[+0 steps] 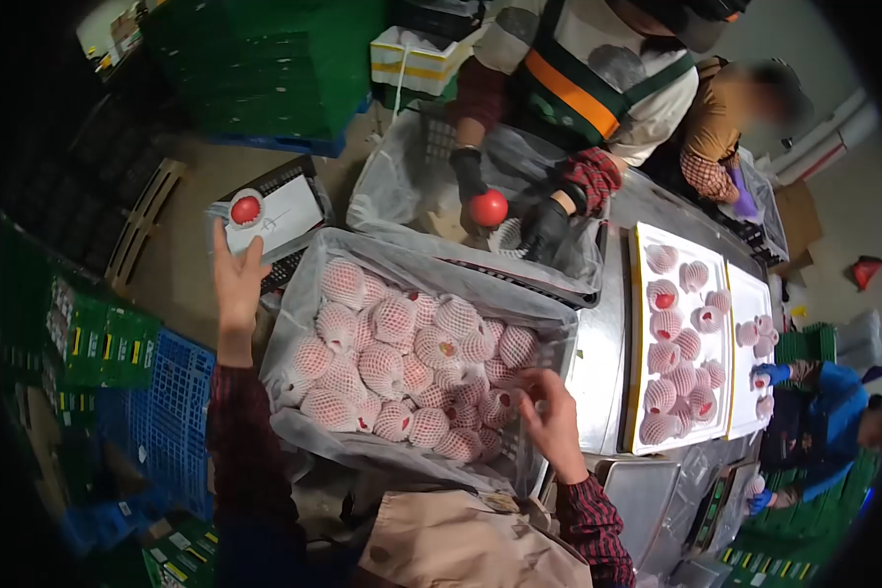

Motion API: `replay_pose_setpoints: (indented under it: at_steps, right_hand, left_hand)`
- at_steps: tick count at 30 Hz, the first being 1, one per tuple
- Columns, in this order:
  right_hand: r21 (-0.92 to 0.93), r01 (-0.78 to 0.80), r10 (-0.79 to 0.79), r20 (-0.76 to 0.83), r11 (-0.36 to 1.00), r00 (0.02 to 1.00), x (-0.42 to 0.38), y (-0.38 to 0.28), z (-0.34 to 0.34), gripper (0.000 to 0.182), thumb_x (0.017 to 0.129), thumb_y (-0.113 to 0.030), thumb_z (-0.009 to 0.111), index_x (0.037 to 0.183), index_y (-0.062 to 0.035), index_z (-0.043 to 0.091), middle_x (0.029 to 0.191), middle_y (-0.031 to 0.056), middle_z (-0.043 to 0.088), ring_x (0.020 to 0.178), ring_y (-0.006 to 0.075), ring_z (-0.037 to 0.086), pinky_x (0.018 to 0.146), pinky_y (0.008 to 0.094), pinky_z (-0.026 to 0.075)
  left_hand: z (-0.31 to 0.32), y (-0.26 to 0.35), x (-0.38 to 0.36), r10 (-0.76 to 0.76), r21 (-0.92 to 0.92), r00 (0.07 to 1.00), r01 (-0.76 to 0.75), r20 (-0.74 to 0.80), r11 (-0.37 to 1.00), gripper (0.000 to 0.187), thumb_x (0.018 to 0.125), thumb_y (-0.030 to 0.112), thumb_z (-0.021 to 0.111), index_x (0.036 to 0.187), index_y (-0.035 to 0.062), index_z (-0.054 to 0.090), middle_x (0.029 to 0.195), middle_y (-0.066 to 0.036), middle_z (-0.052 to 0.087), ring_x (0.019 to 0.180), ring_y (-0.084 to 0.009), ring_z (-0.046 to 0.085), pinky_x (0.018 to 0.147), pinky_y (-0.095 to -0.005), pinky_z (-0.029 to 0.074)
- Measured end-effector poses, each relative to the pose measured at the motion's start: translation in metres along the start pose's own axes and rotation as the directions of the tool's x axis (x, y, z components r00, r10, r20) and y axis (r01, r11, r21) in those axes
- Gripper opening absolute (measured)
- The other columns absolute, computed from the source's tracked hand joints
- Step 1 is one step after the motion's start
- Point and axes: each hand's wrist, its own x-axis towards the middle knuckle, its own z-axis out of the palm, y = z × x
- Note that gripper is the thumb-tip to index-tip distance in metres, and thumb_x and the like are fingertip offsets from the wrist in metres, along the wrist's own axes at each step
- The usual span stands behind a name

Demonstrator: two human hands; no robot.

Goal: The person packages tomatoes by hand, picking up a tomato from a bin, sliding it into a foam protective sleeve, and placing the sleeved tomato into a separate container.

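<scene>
My left hand (237, 279) reaches forward with its fingers apart, just below a red fruit in a white foam net (246, 209). That fruit sits over a white sheet (289, 216) on a dark crate. My right hand (551, 416) is at the right side of a lined crate (294, 421), its fingers slightly curled and apart, beside a netted fruit (498, 408). Many more netted fruits (382, 367) fill this crate. Whether the right fingertips touch the fruit is hard to tell.
Across from me, a person's gloved hands (544, 230) hold a red fruit (488, 207) and a foam net over another lined crate (392, 220). White trays (684, 431) of netted fruits stand on the metal table (598, 392). Two other people are on the right.
</scene>
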Motion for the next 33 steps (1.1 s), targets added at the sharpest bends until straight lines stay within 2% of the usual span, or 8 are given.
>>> replay_pose_setpoints:
  at_steps: [2, 4, 10, 16, 23, 27, 30, 33]
  right_hand:
    - [-0.413, 0.157, -0.135, 0.082, 0.897, 0.987, -0.005, 0.024, 0.006, 0.032, 0.086, -0.008, 0.070, 0.115, -0.0007, 0.062, 0.101, 0.0161, 0.065, 0.089, 0.0332, 0.066, 0.076, 0.0373, 0.055]
    - [-0.565, 0.197, -0.137, 0.147, 0.801, 0.980, -0.005, 0.049, 0.027, 0.032, 0.085, -0.008, 0.068, 0.115, -0.0004, 0.062, 0.105, 0.0170, 0.065, 0.094, 0.0350, 0.065, 0.076, 0.0384, 0.056]
    - [-0.844, 0.255, 0.246, 0.404, 0.472, 0.881, 0.010, 0.136, 0.089, 0.030, 0.088, -0.015, 0.058, 0.113, 0.0021, 0.061, 0.109, 0.0191, 0.061, 0.104, 0.0319, 0.064, 0.074, 0.0401, 0.058]
    - [-0.885, 0.297, 0.142, 0.366, 0.360, 0.920, 0.010, 0.162, 0.105, 0.028, 0.090, -0.017, 0.057, 0.113, -0.0011, 0.063, 0.112, 0.0178, 0.060, 0.103, 0.0325, 0.063, 0.073, 0.0394, 0.057]
    - [-0.859, 0.209, 0.301, 0.377, 0.468, 0.876, 0.023, 0.043, 0.064, 0.056, 0.073, -0.021, 0.080, 0.122, -0.0045, 0.057, 0.117, 0.0223, 0.060, 0.112, 0.0389, 0.062, 0.088, 0.0462, 0.056]
    - [-0.314, 0.177, -0.076, 0.309, 0.933, 0.948, 0.024, -0.020, 0.030, 0.063, 0.072, -0.020, 0.086, 0.125, -0.0036, 0.056, 0.130, 0.0205, 0.056, 0.123, 0.0403, 0.056, 0.100, 0.0495, 0.049]
    - [-0.096, 0.336, -0.309, 0.222, 0.937, 0.925, 0.016, -0.036, 0.031, 0.078, 0.067, -0.023, 0.092, 0.133, -0.0053, 0.054, 0.138, 0.0179, 0.052, 0.128, 0.0402, 0.051, 0.106, 0.0494, 0.045]
    - [-0.103, 0.388, -0.371, 0.148, 0.916, 0.917, 0.002, -0.056, 0.036, 0.080, 0.069, -0.020, 0.091, 0.138, -0.0080, 0.053, 0.141, 0.0174, 0.050, 0.132, 0.0377, 0.047, 0.109, 0.0466, 0.041]
  left_hand:
    - [0.012, -0.016, -0.012, -0.017, 0.001, 0.999, 0.017, 0.048, 1.000, 0.066, 0.100, 0.008, 0.061, 0.158, 0.0020, 0.029, 0.140, -0.020, 0.057, 0.122, -0.0250, 0.061, 0.093, -0.0353, 0.055]
    - [0.040, -0.044, -0.041, 0.431, 0.173, 0.872, -0.474, 0.233, 0.864, 0.047, 0.097, 0.002, 0.063, 0.143, 0.0002, 0.052, 0.140, -0.018, 0.058, 0.125, -0.0246, 0.060, 0.096, -0.0345, 0.054]
    - [0.106, -0.040, -0.138, 0.232, 0.079, 0.867, -0.295, 0.441, 0.952, 0.031, 0.094, -0.001, 0.064, 0.125, -0.0015, 0.063, 0.133, -0.015, 0.062, 0.120, -0.0262, 0.063, 0.092, -0.0330, 0.056]
    - [0.093, -0.054, -0.165, 0.130, 0.062, 0.865, -0.182, 0.484, 0.981, 0.028, 0.094, -0.001, 0.064, 0.122, -0.0020, 0.064, 0.123, -0.013, 0.066, 0.110, -0.0240, 0.068, 0.086, -0.0310, 0.057]
    - [0.070, -0.058, -0.186, -0.045, 0.129, 0.855, -0.026, 0.516, 0.991, 0.022, 0.097, 0.002, 0.063, 0.119, -0.0015, 0.065, 0.115, -0.010, 0.068, 0.103, -0.0205, 0.069, 0.083, -0.0302, 0.058]
    - [0.077, -0.080, -0.209, -0.172, 0.026, 0.764, 0.199, 0.622, 0.980, 0.031, 0.102, 0.013, 0.063, 0.130, 0.0004, 0.059, 0.121, -0.011, 0.065, 0.098, -0.0200, 0.069, 0.086, -0.0338, 0.058]
    - [0.088, -0.071, -0.223, -0.312, -0.205, 0.329, 0.906, 0.891, 0.371, 0.053, 0.107, 0.016, 0.055, 0.153, 0.0018, 0.032, 0.146, -0.011, 0.049, 0.125, -0.0208, 0.057, 0.103, -0.0363, 0.050]
    - [0.098, -0.038, -0.229, -0.233, -0.360, 0.599, 0.701, 0.766, 0.616, 0.062, 0.104, 0.021, 0.063, 0.155, 0.0019, 0.033, 0.141, -0.013, 0.050, 0.126, -0.0187, 0.054, 0.101, -0.0325, 0.050]
